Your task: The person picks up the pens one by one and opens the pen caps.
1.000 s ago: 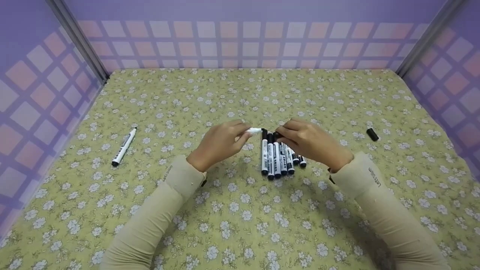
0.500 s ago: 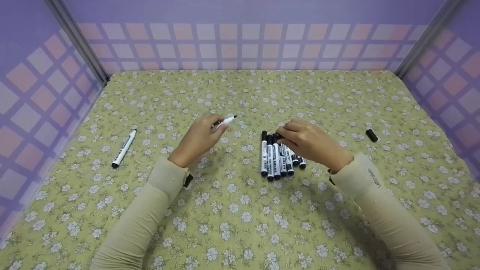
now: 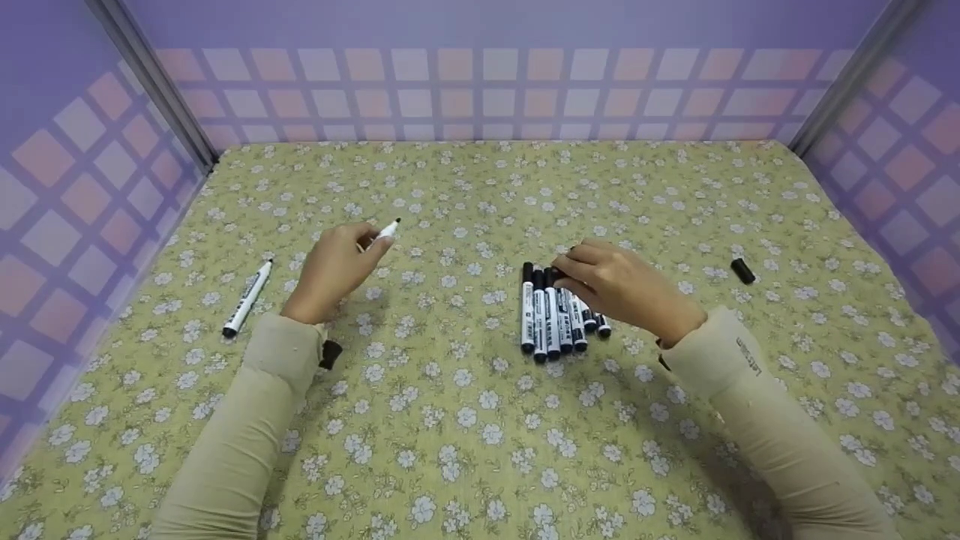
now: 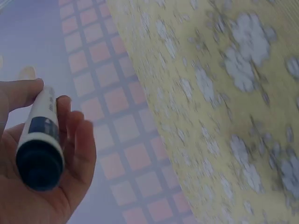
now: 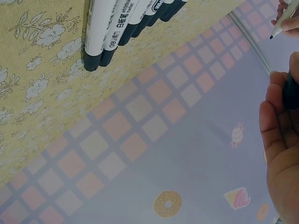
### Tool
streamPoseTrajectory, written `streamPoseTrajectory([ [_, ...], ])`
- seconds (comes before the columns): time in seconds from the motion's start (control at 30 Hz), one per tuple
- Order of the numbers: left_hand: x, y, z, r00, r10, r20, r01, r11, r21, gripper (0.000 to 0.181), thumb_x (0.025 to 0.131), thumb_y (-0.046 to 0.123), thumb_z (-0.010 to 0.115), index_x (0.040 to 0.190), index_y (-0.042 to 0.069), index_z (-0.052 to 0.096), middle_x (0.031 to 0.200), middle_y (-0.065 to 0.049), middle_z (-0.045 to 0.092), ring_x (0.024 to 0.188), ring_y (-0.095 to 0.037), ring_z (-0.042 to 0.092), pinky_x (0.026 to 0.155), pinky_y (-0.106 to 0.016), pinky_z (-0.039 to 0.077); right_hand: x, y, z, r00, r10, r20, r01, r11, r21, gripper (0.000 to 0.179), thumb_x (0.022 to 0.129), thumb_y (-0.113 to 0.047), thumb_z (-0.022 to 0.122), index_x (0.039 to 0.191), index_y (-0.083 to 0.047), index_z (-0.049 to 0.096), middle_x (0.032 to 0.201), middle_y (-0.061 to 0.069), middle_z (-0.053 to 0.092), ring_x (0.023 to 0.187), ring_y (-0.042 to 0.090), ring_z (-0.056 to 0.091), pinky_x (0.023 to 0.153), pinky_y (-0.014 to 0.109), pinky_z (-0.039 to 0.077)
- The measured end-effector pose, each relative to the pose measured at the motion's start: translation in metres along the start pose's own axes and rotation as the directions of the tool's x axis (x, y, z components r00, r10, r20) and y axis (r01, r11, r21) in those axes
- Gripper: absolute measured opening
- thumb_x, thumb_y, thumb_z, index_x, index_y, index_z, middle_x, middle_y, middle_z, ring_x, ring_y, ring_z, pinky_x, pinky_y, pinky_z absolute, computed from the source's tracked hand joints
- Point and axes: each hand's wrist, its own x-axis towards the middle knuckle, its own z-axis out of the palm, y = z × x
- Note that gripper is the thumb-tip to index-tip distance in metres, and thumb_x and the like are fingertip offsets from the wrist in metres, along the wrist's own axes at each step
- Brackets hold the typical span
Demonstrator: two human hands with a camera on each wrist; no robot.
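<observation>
My left hand pinches an uncapped whiteboard marker between thumb and fingers, its dark tip pointing up and away. In the left wrist view the marker's black end plug faces the camera. My right hand holds a black marker cap, mostly hidden by the fingers in the head view. Below and beside that hand lies a row of several capped whiteboard markers, side by side. The right hand overlaps the row's far right part.
Another uncapped marker lies at the left, tip away from me. A loose black cap lies at the right. The flowered tablecloth runs back to a purple checked wall, with similar walls on both sides.
My left hand has moved left with the marker, away from the right hand, and the marker's dark tip has come into view. My right hand has stayed nearly still over the row.
</observation>
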Motion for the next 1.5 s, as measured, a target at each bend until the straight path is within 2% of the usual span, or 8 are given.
streamPoseTrajectory([
  [0.23, -0.002, -0.026, -0.021, 0.994, -0.111, -0.006, 0.111, 0.994, -0.015, 0.042, 0.099, 0.038, 0.049, 0.121, 0.005, 0.063, 0.102, -0.014, 0.061, 0.07, -0.02, 0.047, 0.064, -0.035, 0.04, 0.0, 0.0, 0.0, 1.0, 0.004, 0.011, -0.004, 1.0, -0.004, 0.019, 0.091, -0.011, 0.066, 0.102, 0.003, 0.071, 0.085, 0.011, 0.066, 0.071, 0.019, 0.059, 0.062, 0.024, 0.052],
  [0.4, -0.005, -0.042, -0.034, 0.986, -0.164, -0.021, 0.163, 0.986, -0.034, 0.039, 0.099, 0.034, 0.051, 0.117, 0.002, 0.065, 0.089, -0.015, 0.057, 0.058, -0.017, 0.04, 0.057, -0.035, 0.038, -0.001, 0.0, 0.0, 1.0, 0.004, 0.021, -0.004, 1.0, -0.007, 0.018, 0.09, -0.011, 0.066, 0.101, 0.003, 0.071, 0.086, 0.011, 0.067, 0.073, 0.02, 0.06, 0.064, 0.026, 0.053],
  [0.63, -0.008, -0.062, -0.047, 0.959, -0.284, -0.007, 0.284, 0.959, -0.015, 0.051, 0.099, 0.035, 0.053, 0.132, -0.004, 0.051, 0.117, -0.023, 0.055, 0.094, -0.031, 0.054, 0.078, -0.043, 0.046, -0.003, 0.001, 0.002, 1.0, 0.001, 0.03, -0.001, 1.0, -0.002, 0.018, 0.09, -0.012, 0.067, 0.1, 0.002, 0.071, 0.084, 0.011, 0.067, 0.072, 0.019, 0.059, 0.062, 0.024, 0.052],
  [0.7, -0.009, -0.067, -0.05, 0.954, -0.298, -0.016, 0.298, 0.955, 0.005, 0.048, 0.098, 0.033, 0.053, 0.128, -0.004, 0.051, 0.115, -0.025, 0.055, 0.093, -0.034, 0.055, 0.076, -0.044, 0.046, -0.003, 0.001, 0.003, 1.0, -0.004, 0.029, 0.004, 1.0, 0.0, 0.017, 0.09, -0.012, 0.067, 0.1, 0.002, 0.071, 0.084, 0.011, 0.066, 0.071, 0.019, 0.059, 0.062, 0.024, 0.052],
  [0.9, -0.012, -0.08, -0.052, 0.953, -0.298, -0.049, 0.301, 0.951, 0.066, 0.039, 0.097, 0.027, 0.057, 0.118, -0.007, 0.056, 0.105, -0.025, 0.059, 0.077, -0.028, 0.055, 0.066, -0.04, 0.045, -0.005, 0.002, 0.004, 1.0, -0.011, 0.024, 0.011, 1.0, 0.01, 0.019, 0.089, -0.011, 0.068, 0.101, 0.003, 0.071, 0.086, 0.011, 0.067, 0.072, 0.019, 0.061, 0.063, 0.025, 0.053],
  [1.03, -0.015, -0.084, -0.052, 0.954, -0.295, -0.057, 0.3, 0.948, 0.107, 0.027, 0.096, 0.021, 0.058, 0.098, -0.005, 0.062, 0.082, -0.017, 0.058, 0.059, -0.02, 0.047, 0.055, -0.035, 0.04, -0.005, 0.001, 0.003, 0.999, -0.005, 0.032, 0.005, 1.0, 0.02, 0.018, 0.09, -0.011, 0.067, 0.101, 0.003, 0.071, 0.086, 0.011, 0.066, 0.073, 0.019, 0.061, 0.065, 0.025, 0.053],
  [1.23, -0.017, -0.087, -0.052, 0.961, -0.274, -0.045, 0.277, 0.937, 0.214, 0.042, 0.094, 0.013, 0.059, 0.057, 0.011, 0.04, 0.049, 0.004, 0.024, 0.044, -0.011, 0.024, 0.044, -0.028, 0.027, -0.005, 0.001, 0.002, 1.0, -0.006, 0.027, 0.005, 1.0, 0.029, 0.017, 0.09, -0.01, 0.067, 0.099, 0.003, 0.071, 0.085, 0.011, 0.066, 0.074, 0.019, 0.061, 0.065, 0.025, 0.054],
  [1.5, -0.019, -0.091, -0.05, 0.964, -0.267, -0.014, 0.259, 0.917, 0.303, 0.044, 0.091, 0.01, 0.061, 0.056, 0.013, 0.034, 0.049, 0.004, 0.025, 0.044, -0.012, 0.027, 0.045, -0.031, 0.029, -0.007, 0.001, 0.002, 0.999, 0.004, 0.035, -0.005, 0.999, 0.035, 0.019, 0.09, -0.011, 0.067, 0.1, 0.004, 0.071, 0.085, 0.011, 0.066, 0.073, 0.019, 0.062, 0.065, 0.024, 0.054],
])
